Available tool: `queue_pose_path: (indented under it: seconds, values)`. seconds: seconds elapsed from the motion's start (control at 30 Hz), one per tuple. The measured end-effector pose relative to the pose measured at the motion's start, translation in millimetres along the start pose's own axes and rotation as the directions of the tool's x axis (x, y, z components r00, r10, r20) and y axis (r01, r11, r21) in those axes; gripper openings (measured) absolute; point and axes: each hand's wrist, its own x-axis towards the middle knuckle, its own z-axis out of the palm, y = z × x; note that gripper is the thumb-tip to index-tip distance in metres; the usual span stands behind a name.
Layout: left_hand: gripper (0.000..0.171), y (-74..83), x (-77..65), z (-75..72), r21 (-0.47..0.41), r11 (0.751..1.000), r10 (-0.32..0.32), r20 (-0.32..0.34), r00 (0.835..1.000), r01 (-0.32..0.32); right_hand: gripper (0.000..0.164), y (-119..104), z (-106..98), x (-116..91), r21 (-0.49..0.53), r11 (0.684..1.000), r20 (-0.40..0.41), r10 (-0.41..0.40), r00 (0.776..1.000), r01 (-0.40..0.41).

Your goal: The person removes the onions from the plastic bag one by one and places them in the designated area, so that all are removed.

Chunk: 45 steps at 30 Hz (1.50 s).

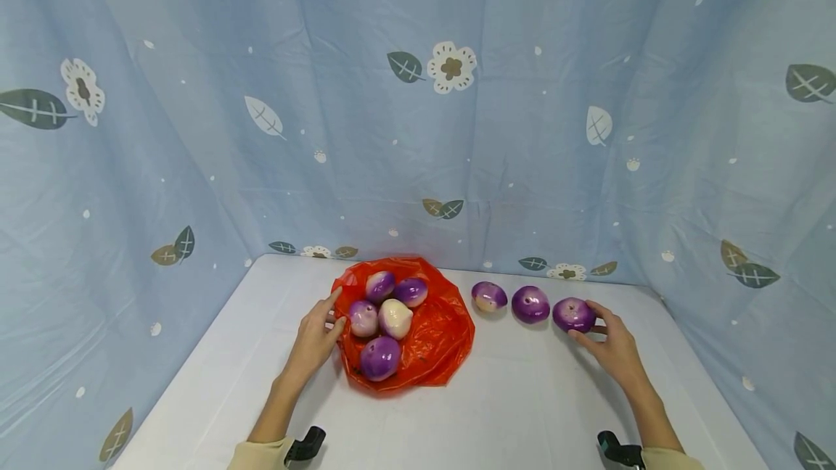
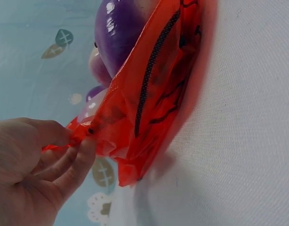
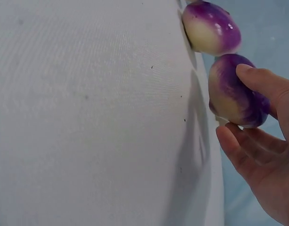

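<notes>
A red plastic bag (image 1: 436,339) lies spread at the middle left of the table, with several purple-and-white turnips (image 1: 380,358) inside it. Its left rim is pinched between the thumb and fingers of my left hand (image 1: 315,332); in the left wrist view the thin plastic (image 2: 135,108) bunches at the fingertips. To the right of the bag stand two turnips (image 1: 489,297) in a row. A third turnip (image 1: 574,315), at the row's right end, is held by my right hand (image 1: 612,345). In the right wrist view the thumb lies over this turnip (image 3: 229,92) and the fingers are under it.
The white table (image 1: 483,419) runs back to a blue curtain (image 1: 522,151) printed with leaves and flowers, which also hangs along both sides. Black wrist mounts (image 1: 305,444) show by both sleeves at the front.
</notes>
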Motion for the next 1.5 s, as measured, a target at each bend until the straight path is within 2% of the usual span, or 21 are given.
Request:
queue_pose_path:
  seconds: [0.6,0.9,1.17,1.27,1.33,1.5]
  values:
    - [0.059,0.3,-0.3,-0.1,0.013,1.0,0.005,-0.008,1.0,-0.005,0.08,3,11,17,0.013,0.989,0.098,0.144,0.985,-0.146]
    - [0.06,-1.4,-0.8,0.2,0.0,1.0,-0.001,0.001,1.0,0.001,0.085,3,9,20,-0.01,0.977,0.15,0.213,0.965,-0.214]
    - [0.058,-1.8,-0.5,1.6,-0.006,0.998,0.061,-0.043,0.997,-0.061,0.09,1,8,20,0.036,0.96,0.212,0.263,0.941,-0.277]
    - [0.058,-1.5,-0.2,1.4,-0.005,0.999,0.054,-0.04,0.998,-0.054,0.092,-1,7,20,0.029,0.953,0.236,0.288,0.928,-0.303]
    - [0.058,-1.1,-0.1,0.9,-0.005,0.999,0.041,-0.031,0.999,-0.042,0.093,-1,5,20,0.02,0.951,0.248,0.295,0.923,-0.309]
    - [0.058,-0.5,0.3,0.6,-0.001,1.0,0.024,-0.019,1.0,-0.024,0.092,1,4,20,0.001,0.957,0.244,0.281,0.928,-0.29]
